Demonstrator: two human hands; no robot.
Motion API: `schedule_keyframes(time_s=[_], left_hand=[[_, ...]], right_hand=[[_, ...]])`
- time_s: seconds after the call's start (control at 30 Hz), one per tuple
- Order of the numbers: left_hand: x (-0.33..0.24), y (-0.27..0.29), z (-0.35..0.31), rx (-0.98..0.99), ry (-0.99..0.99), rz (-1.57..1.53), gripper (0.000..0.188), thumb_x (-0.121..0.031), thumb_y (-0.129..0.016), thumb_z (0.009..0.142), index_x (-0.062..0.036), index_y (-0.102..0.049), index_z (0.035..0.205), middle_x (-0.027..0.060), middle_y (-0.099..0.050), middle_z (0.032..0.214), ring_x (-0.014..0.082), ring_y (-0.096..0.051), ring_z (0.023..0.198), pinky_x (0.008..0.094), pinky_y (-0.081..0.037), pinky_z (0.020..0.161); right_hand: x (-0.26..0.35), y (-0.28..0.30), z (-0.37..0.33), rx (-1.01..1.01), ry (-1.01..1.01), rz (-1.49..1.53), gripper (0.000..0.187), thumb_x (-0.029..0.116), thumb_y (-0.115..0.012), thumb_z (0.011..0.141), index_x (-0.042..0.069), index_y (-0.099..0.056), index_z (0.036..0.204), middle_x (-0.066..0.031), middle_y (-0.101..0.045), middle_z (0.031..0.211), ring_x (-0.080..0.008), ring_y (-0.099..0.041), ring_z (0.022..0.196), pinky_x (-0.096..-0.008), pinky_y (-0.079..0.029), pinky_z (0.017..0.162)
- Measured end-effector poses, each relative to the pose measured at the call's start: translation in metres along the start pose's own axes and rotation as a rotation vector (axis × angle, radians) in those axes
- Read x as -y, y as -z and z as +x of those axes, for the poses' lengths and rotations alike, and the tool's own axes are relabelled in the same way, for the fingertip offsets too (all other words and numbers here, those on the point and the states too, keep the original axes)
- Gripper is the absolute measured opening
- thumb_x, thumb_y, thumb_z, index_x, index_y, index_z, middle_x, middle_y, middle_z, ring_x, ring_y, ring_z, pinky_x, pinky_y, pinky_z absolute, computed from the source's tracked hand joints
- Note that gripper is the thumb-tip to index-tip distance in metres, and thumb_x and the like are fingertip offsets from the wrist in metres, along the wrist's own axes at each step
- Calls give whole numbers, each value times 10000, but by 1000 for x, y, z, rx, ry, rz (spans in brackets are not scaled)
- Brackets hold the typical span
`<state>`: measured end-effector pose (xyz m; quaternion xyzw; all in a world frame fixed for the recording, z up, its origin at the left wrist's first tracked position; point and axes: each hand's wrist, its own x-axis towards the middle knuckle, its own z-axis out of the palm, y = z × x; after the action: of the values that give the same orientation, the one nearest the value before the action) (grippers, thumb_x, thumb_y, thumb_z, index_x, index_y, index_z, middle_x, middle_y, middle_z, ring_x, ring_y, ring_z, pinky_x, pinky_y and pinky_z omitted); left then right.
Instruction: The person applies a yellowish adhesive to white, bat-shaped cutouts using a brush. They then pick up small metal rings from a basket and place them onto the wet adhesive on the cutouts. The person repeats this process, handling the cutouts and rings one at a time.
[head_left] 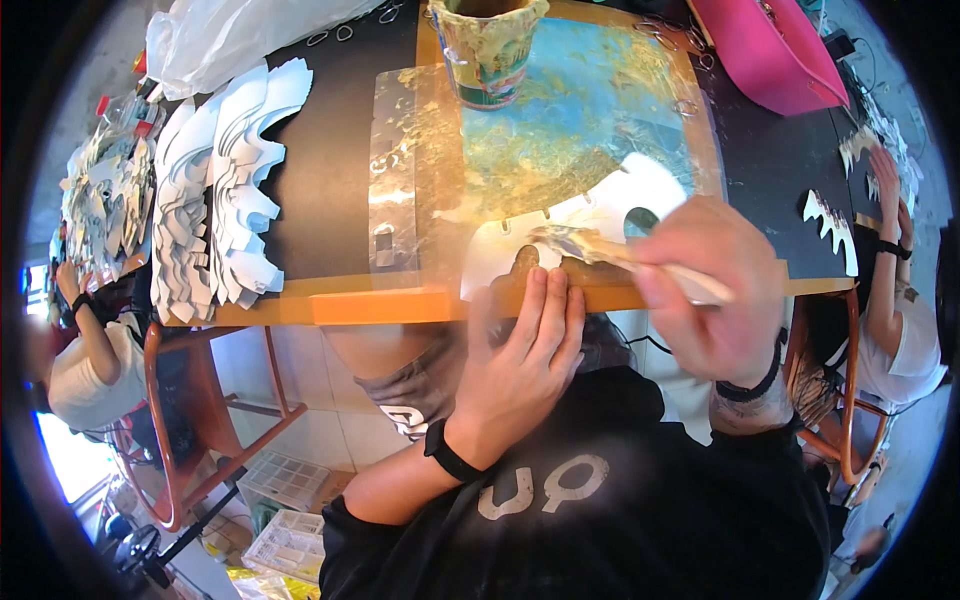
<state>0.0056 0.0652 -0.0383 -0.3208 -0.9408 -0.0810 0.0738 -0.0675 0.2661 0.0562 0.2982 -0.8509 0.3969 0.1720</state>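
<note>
A white curved cut-out piece with notches and holes lies at the table's near edge, on a glue-smeared clear sheet. The fingers of my left hand are stretched out, their tips pressing on the piece's near edge; the thumb side is blurred. My right hand is closed round the wooden handle of a brush, slightly smeared by motion. The brush's bristles, coated in a pale paste, touch the middle of the piece. Part of the piece's right side is hidden behind my right hand.
A paste-crusted cup stands beyond the piece. Stacks of white cut pieces lie at left, below a plastic bag. A pink bin is at far right, another white piece nearer. People work on both sides.
</note>
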Motion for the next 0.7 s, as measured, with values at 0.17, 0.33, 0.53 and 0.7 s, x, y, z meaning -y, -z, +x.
schedule_keyframes(time_s=[0.17, 0.33, 0.53, 0.7], left_hand=[[2, 1, 1, -13, -16, -4, 725, -385, -741, 846, -53, -537, 1457, 184, -436, 1576, 292, -400, 1487, 667, -199, 1183], [-1, -2, 2, -10, -6, 4, 723, -384, -752, 835, -47, -547, 1441, 188, -448, 1564, 307, -408, 1478, 673, -202, 1178], [2, 0, 2, -30, -21, -9, 706, -385, -751, 836, -42, -559, 1423, 190, -467, 1546, 316, -413, 1471, 668, -209, 1174], [-1, 9, 3, -36, 9, -28, 680, -429, -728, 852, -47, -585, 1396, 183, -505, 1516, 318, -431, 1452, 627, -206, 1172]], right_hand=[[-16, 17, -6, -183, -194, -190, 97, 57, -705, 893, 21, -656, 969, -115, -690, 854, -295, -664, 721, -387, -530, 683], [-11, 21, -1, -117, -131, -142, 103, 36, -688, 898, 5, -632, 979, -118, -688, 847, -265, -684, 732, -330, -528, 681], [-31, 47, -6, -223, -251, -352, 61, 56, -622, 990, 4, -640, 1015, -46, -642, 902, -120, -587, 774, -249, -465, 719], [-18, 82, 27, -431, -151, -73, 155, 111, -608, 1041, -5, -666, 1125, -8, -682, 919, -56, -606, 757, -200, -483, 670]])
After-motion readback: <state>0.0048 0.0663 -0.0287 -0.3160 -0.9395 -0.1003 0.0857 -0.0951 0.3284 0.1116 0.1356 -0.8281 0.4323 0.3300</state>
